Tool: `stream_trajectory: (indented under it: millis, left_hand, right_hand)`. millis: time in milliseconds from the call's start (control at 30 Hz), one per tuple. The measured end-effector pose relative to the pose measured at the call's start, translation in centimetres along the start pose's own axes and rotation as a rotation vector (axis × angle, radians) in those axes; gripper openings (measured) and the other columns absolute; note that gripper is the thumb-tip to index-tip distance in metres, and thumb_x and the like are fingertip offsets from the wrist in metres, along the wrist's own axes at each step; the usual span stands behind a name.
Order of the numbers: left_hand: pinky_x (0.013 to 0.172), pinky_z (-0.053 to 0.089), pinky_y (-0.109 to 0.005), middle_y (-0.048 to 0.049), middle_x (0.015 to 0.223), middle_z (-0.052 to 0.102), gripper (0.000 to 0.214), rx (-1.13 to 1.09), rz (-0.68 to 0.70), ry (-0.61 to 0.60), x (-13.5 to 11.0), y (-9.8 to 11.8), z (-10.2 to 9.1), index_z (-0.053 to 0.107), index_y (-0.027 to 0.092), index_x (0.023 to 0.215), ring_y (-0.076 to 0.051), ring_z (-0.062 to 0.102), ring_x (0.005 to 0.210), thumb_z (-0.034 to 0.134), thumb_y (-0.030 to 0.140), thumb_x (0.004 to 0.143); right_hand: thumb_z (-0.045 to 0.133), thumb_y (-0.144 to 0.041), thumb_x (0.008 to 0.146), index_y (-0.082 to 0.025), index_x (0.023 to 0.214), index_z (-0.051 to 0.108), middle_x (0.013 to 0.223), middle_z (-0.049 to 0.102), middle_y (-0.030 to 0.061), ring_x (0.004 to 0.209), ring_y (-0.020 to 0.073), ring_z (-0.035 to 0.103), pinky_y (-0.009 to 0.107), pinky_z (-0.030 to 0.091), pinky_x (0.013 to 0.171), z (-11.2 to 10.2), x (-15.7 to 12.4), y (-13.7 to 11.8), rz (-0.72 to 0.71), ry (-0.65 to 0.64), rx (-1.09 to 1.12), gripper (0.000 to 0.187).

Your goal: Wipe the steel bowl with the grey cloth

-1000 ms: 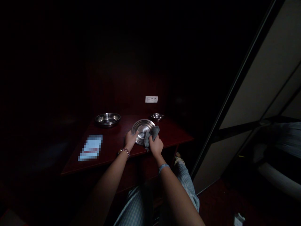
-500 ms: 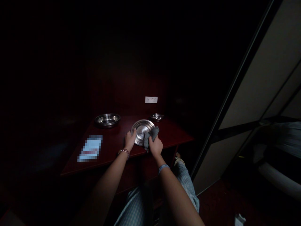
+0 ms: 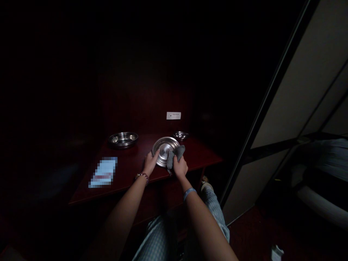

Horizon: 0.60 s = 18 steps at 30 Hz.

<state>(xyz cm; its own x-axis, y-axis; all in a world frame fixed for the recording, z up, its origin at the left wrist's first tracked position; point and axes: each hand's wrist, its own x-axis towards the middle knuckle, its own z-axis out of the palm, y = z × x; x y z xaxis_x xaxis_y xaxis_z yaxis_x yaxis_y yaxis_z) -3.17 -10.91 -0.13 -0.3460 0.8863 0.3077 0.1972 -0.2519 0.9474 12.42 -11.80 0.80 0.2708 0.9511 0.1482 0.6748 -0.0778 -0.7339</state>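
A round, shiny metal plate (image 3: pixel 164 145) is tilted up over the front part of the dark red table (image 3: pixel 136 159). Its left rim is gripped by my left hand (image 3: pixel 150 162), thumb on the inner face. My right hand (image 3: pixel 180 167) is closed around a grey cloth (image 3: pixel 172 159), which lies against the plate's lower right side. Part of the cloth sticks up above my right fist. The fingers behind the plate are hidden.
A large metal bowl (image 3: pixel 123 139) stands at the table's back left, and a small metal bowl (image 3: pixel 181 135) at the back right. A blurred-out light blue item (image 3: pixel 103 172) lies on the left. A white socket panel (image 3: pixel 173 115) is on the wall. Grey panels (image 3: pixel 293 87) rise at right.
The plate is turned slightly, and the cloth in my right hand has shifted a little on it. Both hands keep their hold. The whole view has moved slightly.
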Motion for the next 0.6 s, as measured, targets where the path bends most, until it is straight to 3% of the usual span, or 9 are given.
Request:
stream_trajectory:
  millis: [133, 300, 600]
  left_hand:
    - [0.109, 0.051, -0.04, -0.0145, 0.123, 0.077, 0.038, -0.036, 0.007, -0.087, -0.5, 0.6, 0.2, 0.072, 0.015, 0.118, -0.03, 0.071, 0.121, 0.075, 0.036, 0.086]
    - [0.113, 0.049, -0.037, -0.0111, 0.121, 0.079, 0.03, -0.06, 0.104, -0.276, -0.7, 1.1, 0.4, 0.075, 0.016, 0.11, -0.027, 0.07, 0.123, 0.076, 0.015, 0.08]
    - [0.105, 0.053, -0.036, -0.0102, 0.11, 0.08, 0.034, -0.086, -0.073, -0.191, 0.0, 1.6, 0.7, 0.074, 0.012, 0.107, -0.025, 0.072, 0.113, 0.058, 0.0, 0.078]
  right_hand:
    - [0.042, -0.043, 0.106, -0.023, 0.135, 0.065, 0.121, 0.077, 0.0094, 0.111, 0.0255, 0.073, 0.036, 0.054, 0.096, 0.0, 0.3, 0.1, 0.039, 0.022, 0.083, 0.042]
    - [0.042, -0.043, 0.106, -0.019, 0.137, 0.064, 0.124, 0.076, 0.0132, 0.115, 0.028, 0.071, 0.038, 0.053, 0.098, -0.1, 0.5, 0.1, 0.033, 0.02, 0.079, 0.045]
    - [0.044, -0.049, 0.105, -0.013, 0.135, 0.063, 0.113, 0.077, 0.017, 0.107, 0.0291, 0.074, 0.036, 0.053, 0.092, 0.0, 0.0, -0.5, -0.009, -0.006, -0.097, 0.05]
